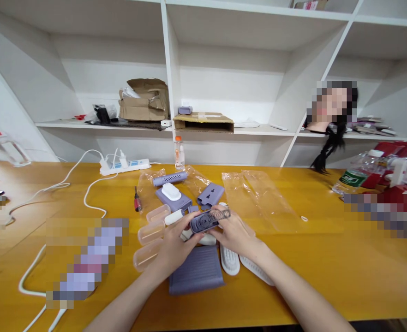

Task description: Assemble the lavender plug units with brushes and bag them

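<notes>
My left hand [181, 240] grips the left end of a dark grey-purple oblong plastic part [205, 222] with ring-shaped patterns on its face. Round its right end close the fingers of my right hand [233, 230]; the part's exact kind is unclear. Below lies a ribbed purple panel [197, 272]. White oblong brush-like pieces [230, 262] rest beside my right wrist, partly covered by it. Clear pinkish cups [151, 232] and a white cylinder [174, 217] lie by my left hand. Beyond are a purple box with a white oval piece [171, 192], a slotted purple plate [211, 194] and a perforated purple tube [170, 178].
A red-handled screwdriver [137, 202] lies left of the parts. Clear plastic bags [262, 198] spread to the right. A white power strip [125, 166] with cables and a small orange-capped bottle [179, 153] stand at the back, below white shelves. A large water bottle [354, 174] is at far right.
</notes>
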A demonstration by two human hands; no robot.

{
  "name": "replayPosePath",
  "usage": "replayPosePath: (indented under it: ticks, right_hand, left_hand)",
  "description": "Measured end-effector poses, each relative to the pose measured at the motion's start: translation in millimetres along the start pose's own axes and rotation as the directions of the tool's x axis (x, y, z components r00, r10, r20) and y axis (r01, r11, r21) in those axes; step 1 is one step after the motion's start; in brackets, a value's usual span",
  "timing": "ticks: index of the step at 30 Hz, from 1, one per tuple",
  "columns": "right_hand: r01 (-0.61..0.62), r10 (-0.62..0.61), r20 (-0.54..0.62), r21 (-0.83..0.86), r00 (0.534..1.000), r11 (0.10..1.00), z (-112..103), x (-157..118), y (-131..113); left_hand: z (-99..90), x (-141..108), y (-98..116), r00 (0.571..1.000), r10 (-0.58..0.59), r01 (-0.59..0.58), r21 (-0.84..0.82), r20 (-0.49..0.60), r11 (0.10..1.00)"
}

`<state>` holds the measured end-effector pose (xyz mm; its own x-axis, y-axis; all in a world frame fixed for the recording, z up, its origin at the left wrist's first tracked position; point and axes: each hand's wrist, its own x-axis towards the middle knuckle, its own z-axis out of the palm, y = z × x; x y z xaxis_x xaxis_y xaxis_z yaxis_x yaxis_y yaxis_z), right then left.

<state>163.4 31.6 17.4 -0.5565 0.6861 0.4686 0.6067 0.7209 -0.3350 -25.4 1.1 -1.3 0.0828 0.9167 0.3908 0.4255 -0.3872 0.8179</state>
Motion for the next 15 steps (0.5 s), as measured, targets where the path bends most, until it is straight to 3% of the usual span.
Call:
replayPosePath:
  ticks: [2,4,7,9,11,13,15]
  right_hand:
    - [-0.029,0.041,-0.089,0.134,0.995,0.991,0,2,-1]
    - [-0.099,0.157,-0.150,0.332,0.976,0.938,2,5,-2]
    - [-0.223,0.295,0.002,0.661,0.956,0.717,5,8,-3]
    - [-0.259,0.287,0.120,0.815,0.950,0.518,6,9,-3]
    - [-0.256,0.273,0.165,0.904,0.948,0.342,6,9,-5]
    - [-0.262,0.277,0.195,0.938,0.941,0.229,6,9,-7]
    - [-0.283,0.284,0.226,0.942,0.932,0.178,6,9,-9]
  left_hand:
    - [0.4,3,0,0.996,-0.089,0.086,-0.201,-0.006,0.976]
    - [0.9,5,1,0.986,-0.168,0.161,-0.411,0.019,0.897]
    - [1.0,5,5,0.971,-0.222,0.235,-0.567,0.093,0.789]
    - [1.1,4,9,0.961,-0.236,0.276,-0.592,0.146,0.757]
    - [2.0,4,12,0.955,-0.238,0.296,-0.601,0.176,0.743]
    - [3.8,4,13,0.958,-0.216,0.288,-0.606,0.190,0.741]
    - [5.5,5,13,0.963,-0.188,0.269,-0.606,0.195,0.749]
